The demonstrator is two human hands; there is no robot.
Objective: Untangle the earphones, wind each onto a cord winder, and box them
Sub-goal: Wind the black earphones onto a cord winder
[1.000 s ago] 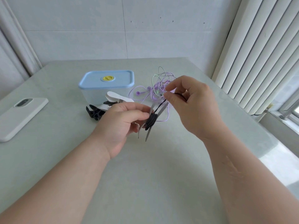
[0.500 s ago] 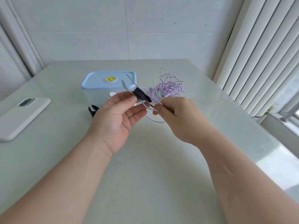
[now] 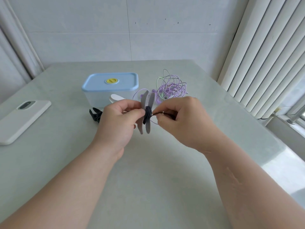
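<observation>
Now, left hand (image 3: pixel 118 124): thumb and fingers (image 3: pixel 132 109) curl in and pinch the grey cord winder (image 3: pixel 149 100) at its narrow waist, from its left side.
Right hand (image 3: pixel 183 124): fingertips (image 3: pixel 163 108) are closed together on the black earphone cord (image 3: pixel 147 115), just right of the winder.
Cord: several turns sit bunched round the waist. A short taut stretch runs rightward from the coil into the right-hand pinch, and whatever lies beyond is hidden inside that hand.
Winder axis: near upright, one pair of wings pointing up toward the box (image 3: pixel 112 83), the other down at the table (image 3: pixel 148 179). It is held in the air between both hands.
Key relation: the cord leaves the coil sideways, across the long axis. The next wrap likely needs the right hand, nearer the loose end, to circle the waist while the left steadies.
Stage: mid-wind on this earphone, by my judgement.
Behind: the tangled earphones (image 3: pixel 171 87), purple with a pale green strand, lie on the table beyond the right hand, touched by neither hand.
Spare winders: a white winder (image 3: pixel 116 98) and a black winder (image 3: pixel 95 114) lie by the box front; its blue lid is on.
Far left: a phone (image 3: pixel 23 119).
</observation>
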